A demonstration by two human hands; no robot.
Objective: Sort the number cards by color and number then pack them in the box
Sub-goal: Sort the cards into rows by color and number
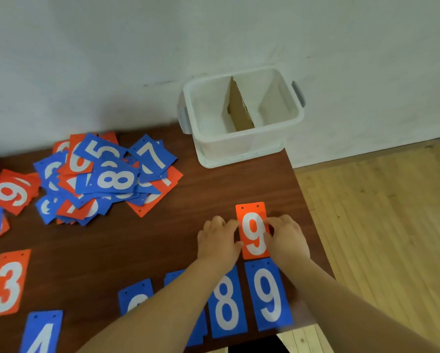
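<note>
- The orange 9 card (253, 230) lies flat on the table (163, 238) near its right edge, just beyond the blue 9 card (267, 294). Our left hand (219, 240) and right hand (286, 238) sit one on each side of it, apart, with fingertips touching its long edges. Neither hand is gripping or lifting anything.
- We'd call the sorting early-to-middle. A blue 8 card (226, 304) sits beside the blue 9, and there are more blue cards partly under our left arm, with their numbers hidden. An orange 3 card (8, 284) and a blue 4 card (42, 332) are off to the left.
- The big messy pile (106, 177) at the far left is unsorted. On top we can read 5, 7 and 8 on blue, and a 9 on orange.
- The box (242, 146) at the table's far corner has a cardboard divider (240, 108) and no cards that we can see, so we reckon packing hasn't started.
- The only writing is the white numerals. No brands or labels that we can spot.
</note>
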